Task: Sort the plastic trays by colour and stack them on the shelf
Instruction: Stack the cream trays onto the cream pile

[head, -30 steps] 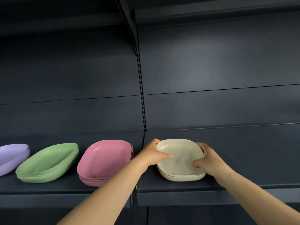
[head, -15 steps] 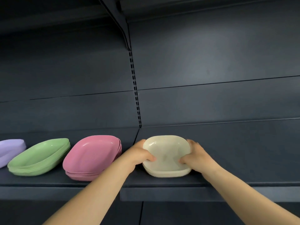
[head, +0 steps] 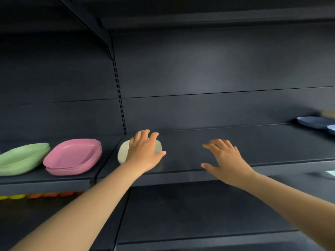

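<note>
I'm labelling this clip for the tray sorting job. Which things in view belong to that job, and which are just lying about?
Part of the job:
- cream trays, under the left hand
- pink trays
- green trays
- blue trays, far right
- shelf
- right hand, open, holding nothing

Just lying about:
- yellow and orange items on the lower shelf, too blurred to identify

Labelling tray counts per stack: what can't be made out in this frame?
Head view only:
- cream trays: mostly covered by the left hand; count unreadable.
- green trays: cut off by the left edge.
- blue trays: cut off by the right edge, blurred.
- yellow and orange items below: hidden under the shelf lip.
</note>
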{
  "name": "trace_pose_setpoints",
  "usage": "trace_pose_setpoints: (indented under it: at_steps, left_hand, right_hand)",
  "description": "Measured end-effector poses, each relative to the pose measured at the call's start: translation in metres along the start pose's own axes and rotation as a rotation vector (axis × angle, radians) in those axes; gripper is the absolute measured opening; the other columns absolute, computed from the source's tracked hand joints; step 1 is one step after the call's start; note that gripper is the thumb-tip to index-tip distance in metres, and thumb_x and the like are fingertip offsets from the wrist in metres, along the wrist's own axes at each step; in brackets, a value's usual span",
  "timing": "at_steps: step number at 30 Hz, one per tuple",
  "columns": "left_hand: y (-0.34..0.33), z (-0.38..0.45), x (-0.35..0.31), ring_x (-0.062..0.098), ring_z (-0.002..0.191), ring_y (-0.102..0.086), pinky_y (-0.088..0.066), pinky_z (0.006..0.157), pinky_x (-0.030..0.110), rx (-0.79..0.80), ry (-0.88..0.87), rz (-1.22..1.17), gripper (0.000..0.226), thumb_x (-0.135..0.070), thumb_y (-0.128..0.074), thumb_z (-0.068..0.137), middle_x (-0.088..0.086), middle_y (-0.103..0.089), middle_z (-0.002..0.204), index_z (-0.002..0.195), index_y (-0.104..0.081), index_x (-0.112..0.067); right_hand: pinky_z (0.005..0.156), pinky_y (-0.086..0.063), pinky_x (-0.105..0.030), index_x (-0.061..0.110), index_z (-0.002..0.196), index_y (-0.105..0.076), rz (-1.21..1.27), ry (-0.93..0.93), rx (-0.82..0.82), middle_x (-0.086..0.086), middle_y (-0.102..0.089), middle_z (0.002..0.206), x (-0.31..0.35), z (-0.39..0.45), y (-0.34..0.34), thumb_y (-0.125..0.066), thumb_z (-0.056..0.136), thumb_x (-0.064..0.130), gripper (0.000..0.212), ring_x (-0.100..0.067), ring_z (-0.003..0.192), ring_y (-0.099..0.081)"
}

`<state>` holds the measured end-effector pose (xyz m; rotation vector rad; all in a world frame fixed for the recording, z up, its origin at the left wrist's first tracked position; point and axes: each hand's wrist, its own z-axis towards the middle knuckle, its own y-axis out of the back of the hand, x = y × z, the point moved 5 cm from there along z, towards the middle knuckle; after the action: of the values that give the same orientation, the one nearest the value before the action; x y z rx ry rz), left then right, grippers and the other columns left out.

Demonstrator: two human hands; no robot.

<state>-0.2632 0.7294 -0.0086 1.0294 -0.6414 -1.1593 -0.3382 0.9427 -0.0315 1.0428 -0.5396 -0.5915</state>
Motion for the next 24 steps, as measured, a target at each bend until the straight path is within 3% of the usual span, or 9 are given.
trace_pose_setpoints:
  at_steps: [4,12,19,24]
  left_hand:
    - [0.001,0.003,-0.064,0.024,0.141,-0.017,-0.023,0.113,0.038,0.057,-0.103,-0.049,0.074,-0.049,-0.057,0.086,0.004,-0.019,0.153,0.146,-0.023,-0.023]
    - [-0.009,0.042,-0.234,0.023,0.136,-0.025,-0.029,0.107,0.037,0.075,-0.266,-0.143,0.077,-0.048,-0.063,0.081,0.002,-0.024,0.148,0.144,-0.026,-0.023]
    - [-0.056,0.114,-0.401,0.023,0.138,-0.022,-0.029,0.108,0.037,0.142,-0.316,-0.183,0.082,-0.052,-0.063,0.081,0.002,-0.02,0.151,0.145,-0.022,-0.023]
    - [-0.095,0.181,-0.522,0.021,0.137,-0.023,-0.031,0.105,0.035,0.232,-0.258,-0.333,0.08,-0.051,-0.063,0.081,0.0,-0.024,0.147,0.144,-0.023,-0.024]
  right_hand:
    - [0.112,-0.02,-0.035,0.028,0.146,-0.026,-0.164,0.001,0.067,0.004,-0.023,0.149,-0.052,-0.036,0.039,-0.049,0.091,0.051,0.064,-0.02,0.141,-0.016]
    - [0.107,-0.022,-0.034,0.027,0.142,-0.034,-0.272,-0.14,-0.003,0.003,-0.032,0.142,-0.184,-0.08,0.108,-0.053,0.089,0.048,0.06,-0.02,0.136,-0.022]
    - [0.109,-0.022,-0.036,0.029,0.141,-0.037,-0.312,-0.237,-0.022,0.005,-0.033,0.144,-0.362,-0.092,0.144,-0.056,0.086,0.047,0.061,-0.019,0.136,-0.022]
    - [0.107,-0.025,-0.033,0.029,0.138,-0.039,-0.3,-0.264,-0.032,0.005,-0.036,0.142,-0.502,-0.08,0.172,-0.057,0.086,0.047,0.057,-0.019,0.134,-0.025]
